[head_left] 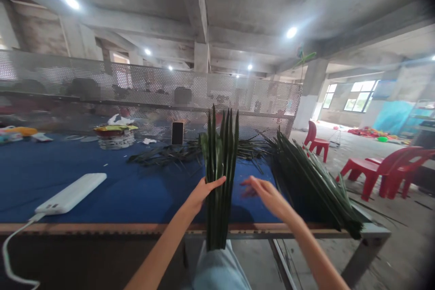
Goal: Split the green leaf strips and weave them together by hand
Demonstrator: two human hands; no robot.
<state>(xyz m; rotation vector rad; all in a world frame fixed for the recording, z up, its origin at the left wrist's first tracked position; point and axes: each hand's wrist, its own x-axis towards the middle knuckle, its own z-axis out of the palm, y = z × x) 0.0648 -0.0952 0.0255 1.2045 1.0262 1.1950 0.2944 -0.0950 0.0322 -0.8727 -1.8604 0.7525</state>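
Blue-topped worktable [136, 190] with a wooden front edge runs across the view, and the person's light blue trousers [217, 267] show just below it. Upright against that edge stands a tight bundle of long dark green leaves [219, 176], tips up, its lower end reaching below the tabletop. Left hand [204, 192] is open, fingers flat against the side of the bundle, touching it without wrapping round it. Right hand [268, 197] is also open, its fingers blurred, just beside the bundle and not touching it.

Near the left edge of the table lies a white power bank [71, 192], with a white cable [10, 253] trailing down over the front. To the right, a large heap of long green fronds [312, 186] lies on the table's end, overhanging the corner. Further on, loose green strips [163, 154] lie scattered on the blue surface, before a phone [177, 133] propped upright. Left of it, a woven basket [115, 142] carries something yellow and red on top. Behind everything rises a perforated metal screen [152, 86], and red plastic chairs [374, 172] stand on the concrete floor at right
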